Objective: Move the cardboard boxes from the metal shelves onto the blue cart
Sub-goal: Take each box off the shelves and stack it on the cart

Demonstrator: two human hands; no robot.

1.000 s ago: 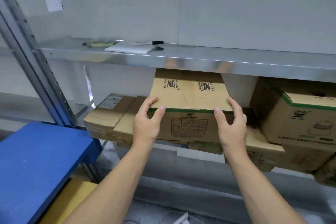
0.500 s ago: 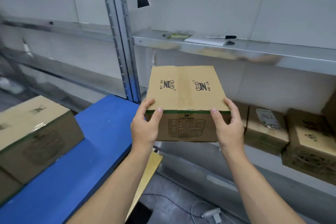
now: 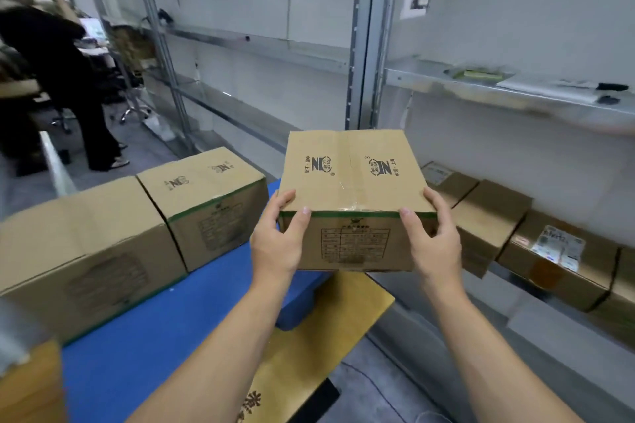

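Metal shelves (image 3: pixel 498 89) line the wall, shelf boxes (image 3: pixel 491 216) in a row on the lower right level; blue cart (image 3: pixel 165 330) sits lower left with first loaded box (image 3: pixel 86 251) and second loaded box (image 3: pixel 206 203) side by side, bare deck in front of them. Held box (image 3: pixel 354 172) is level in the air over the cart's right end, off the shelf, apart from both loaded boxes. Left hand (image 3: pixel 278 244) and right hand (image 3: pixel 436 244), forearms stretched forward, each grip clamped on a near top corner, thumbs on the front face, fingers round the sides.
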